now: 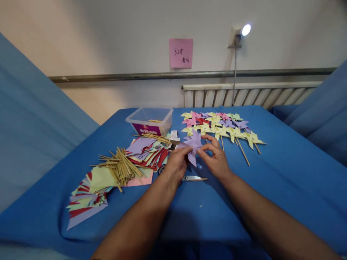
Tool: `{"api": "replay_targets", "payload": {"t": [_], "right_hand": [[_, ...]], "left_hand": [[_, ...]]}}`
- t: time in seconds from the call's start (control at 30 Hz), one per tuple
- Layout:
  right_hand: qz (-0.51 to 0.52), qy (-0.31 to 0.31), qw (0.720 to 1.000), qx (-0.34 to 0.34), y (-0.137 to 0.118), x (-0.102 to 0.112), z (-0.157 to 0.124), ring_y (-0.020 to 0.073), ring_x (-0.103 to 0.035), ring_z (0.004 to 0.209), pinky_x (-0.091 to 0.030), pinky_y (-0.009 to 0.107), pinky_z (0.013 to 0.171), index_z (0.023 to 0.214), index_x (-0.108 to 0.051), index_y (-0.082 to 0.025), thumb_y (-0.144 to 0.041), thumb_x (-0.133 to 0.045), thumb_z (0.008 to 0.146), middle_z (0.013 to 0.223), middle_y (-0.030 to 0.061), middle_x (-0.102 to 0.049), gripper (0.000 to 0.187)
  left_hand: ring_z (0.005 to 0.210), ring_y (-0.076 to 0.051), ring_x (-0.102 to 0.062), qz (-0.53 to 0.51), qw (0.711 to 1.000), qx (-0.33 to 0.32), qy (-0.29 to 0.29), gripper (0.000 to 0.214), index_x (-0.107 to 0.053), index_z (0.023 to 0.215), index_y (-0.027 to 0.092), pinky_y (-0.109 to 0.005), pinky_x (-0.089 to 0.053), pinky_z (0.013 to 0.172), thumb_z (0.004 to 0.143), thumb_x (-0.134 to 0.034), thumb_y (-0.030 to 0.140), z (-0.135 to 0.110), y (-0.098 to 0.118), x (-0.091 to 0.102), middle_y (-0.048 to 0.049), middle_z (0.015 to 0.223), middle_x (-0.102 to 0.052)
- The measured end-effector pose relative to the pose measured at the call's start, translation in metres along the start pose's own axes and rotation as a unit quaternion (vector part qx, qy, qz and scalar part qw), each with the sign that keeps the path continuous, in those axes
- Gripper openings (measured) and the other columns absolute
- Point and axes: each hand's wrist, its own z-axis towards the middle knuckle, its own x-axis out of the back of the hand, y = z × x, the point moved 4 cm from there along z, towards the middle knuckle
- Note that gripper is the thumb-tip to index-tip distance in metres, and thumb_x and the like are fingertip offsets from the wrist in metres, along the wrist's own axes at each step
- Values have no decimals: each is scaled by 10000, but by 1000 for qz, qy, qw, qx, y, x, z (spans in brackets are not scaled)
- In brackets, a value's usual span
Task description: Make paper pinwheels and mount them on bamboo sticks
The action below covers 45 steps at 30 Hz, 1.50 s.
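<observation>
Both my hands hold a purple paper pinwheel just above the blue table. My left hand grips its left side with fingers curled closed. My right hand pinches its right side between thumb and fingers. Small scissors lie on the cloth directly under my hands. Finished pinwheels in yellow, pink and purple on wooden sticks lie just behind my right hand.
A heap of wooden sticks rests on stacked coloured paper sheets at the left. A clear plastic box stands behind them. Blue partitions flank both sides; a pink note and a lamp hang on the wall.
</observation>
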Motion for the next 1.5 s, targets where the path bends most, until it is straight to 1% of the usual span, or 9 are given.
{"api": "replay_targets", "payload": {"t": [0.13, 0.23, 0.33, 0.63, 0.93, 1.1, 1.37, 1.5], "right_hand": [[-15, 19, 999, -23, 4, 0, -1, 247, -562, 1091, -406, 413, 947, 666, -627, -215, -264, -648, 780, 1134, 77, -594, 125], [-17, 35, 998, -45, 7, 0, -1, 247, -570, 1083, -391, 412, 965, 640, -607, -208, -261, -637, 774, 1098, 83, -610, 147], [-16, 41, 998, -53, 9, 0, 0, 244, -578, 1068, -393, 406, 963, 631, -600, -207, -265, -634, 767, 1084, 85, -615, 151], [-28, 32, 997, -63, 10, -2, 0, 258, -592, 1034, -430, 406, 896, 607, -604, -223, -266, -636, 740, 1024, 76, -639, 143], [-12, 35, 996, -82, 13, -3, -1, 258, -599, 1032, -416, 405, 916, 600, -598, -217, -290, -639, 743, 994, 85, -648, 165], [-14, 37, 995, -87, 13, -3, -1, 266, -600, 1035, -416, 405, 913, 590, -598, -213, -298, -638, 742, 989, 93, -652, 178], [-14, 36, 995, -88, 12, -4, -1, 262, -598, 1020, -415, 418, 912, 589, -600, -220, -311, -639, 744, 991, 85, -649, 184], [12, 24, 996, -88, 12, -4, -1, 260, -593, 1032, -412, 421, 926, 604, -604, -218, -343, -646, 758, 990, 80, -646, 203]], "left_hand": [[574, -134, -606, 9, 1000, 2, -3, 223, -701, 708, 92, -240, -480, 580, 508, -789, 138, -1, -1, -2, -51, 664, -692], [556, -123, -592, 19, 1000, 5, -1, 233, -703, 721, 100, -234, -468, 566, 511, -792, 146, -3, -1, -2, -37, 643, -683], [543, -117, -583, 33, 999, 8, 1, 238, -703, 730, 106, -230, -456, 556, 514, -791, 153, -5, -1, -3, -31, 634, -678], [539, -119, -577, 47, 999, 5, 4, 250, -699, 731, 102, -236, -445, 555, 511, -799, 165, -6, -1, -3, -29, 614, -664], [544, -118, -577, 61, 998, -1, 10, 240, -692, 694, 113, -228, -447, 549, 499, -814, 183, -7, 0, -4, -25, 613, -658], [520, -113, -560, 82, 996, -2, 19, 235, -680, 663, 110, -226, -436, 526, 501, -819, 211, -4, -3, 0, -27, 599, -644], [471, -101, -519, 125, 991, -35, 24, 208, -665, 612, 119, -219, -390, 479, 522, -807, 242, 2, -4, 3, -17, 547, -616], [478, -107, -528, 131, 990, -46, 26, 172, -679, 610, 119, -224, -396, 489, 527, -784, 228, 2, -3, 3, -22, 554, -629]]}}
